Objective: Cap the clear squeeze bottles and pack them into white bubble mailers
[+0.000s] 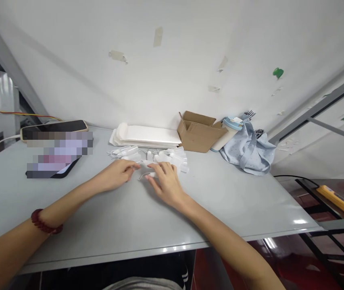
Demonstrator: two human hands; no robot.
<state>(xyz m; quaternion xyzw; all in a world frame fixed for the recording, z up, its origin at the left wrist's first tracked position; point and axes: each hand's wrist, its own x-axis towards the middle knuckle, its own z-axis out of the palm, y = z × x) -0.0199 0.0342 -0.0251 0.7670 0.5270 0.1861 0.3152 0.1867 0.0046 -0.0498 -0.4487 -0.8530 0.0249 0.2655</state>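
Note:
My left hand (117, 174) reaches across the grey table (99, 217), fingers curled, its tips at the near edge of a heap of small clear plastic pieces (159, 156). Beside it, my right hand (166, 180) lies with fingers stretched over a small white piece (145, 175) on the table. Whether either hand grips a piece I cannot make out. A dark red bead bracelet (43, 223) circles my left wrist.
A stack of white flat bags (147, 136) lies behind the heap. An open cardboard box (198, 131), a pale cup (226, 133) and a blue cloth bag (249, 150) stand at the right. Two phones (53, 128) rest at the left. The table edge runs along the front.

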